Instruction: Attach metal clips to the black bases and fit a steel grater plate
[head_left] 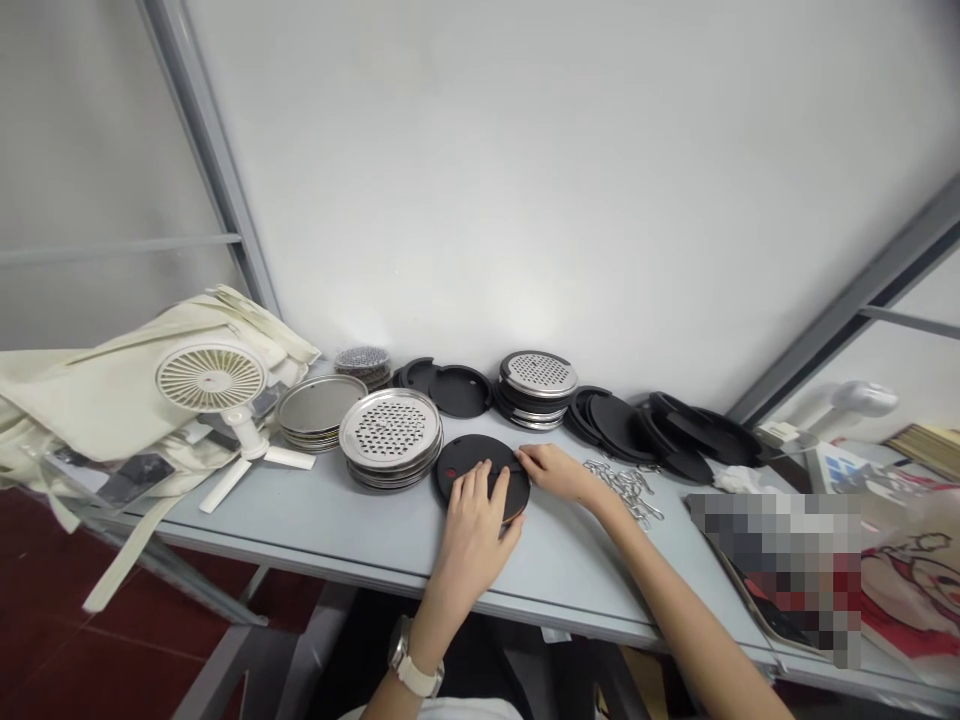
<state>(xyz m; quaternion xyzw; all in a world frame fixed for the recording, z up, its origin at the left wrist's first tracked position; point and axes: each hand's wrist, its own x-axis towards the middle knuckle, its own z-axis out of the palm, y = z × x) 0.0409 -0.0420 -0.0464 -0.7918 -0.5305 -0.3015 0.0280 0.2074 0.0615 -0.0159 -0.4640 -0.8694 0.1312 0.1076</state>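
Note:
A round black plastic disc with a small red mark lies flat on the table, an orange-red line along its near edge. Over its near side my left hand is spread, fingers pressing on top and thumb against the rim. My right hand pinches the disc's right edge, its fingertips closed there. Just left of the disc stands a stack of round metal grater plates. Behind it is another stack of black and metal discs, topped by a perforated metal plate. Metal clips lie in a pile beside my right forearm.
Plain metal discs are stacked farther left, near a white fan and a cream bag. Black round parts lie along the wall. A tablet-like object and a printed bag are at the right.

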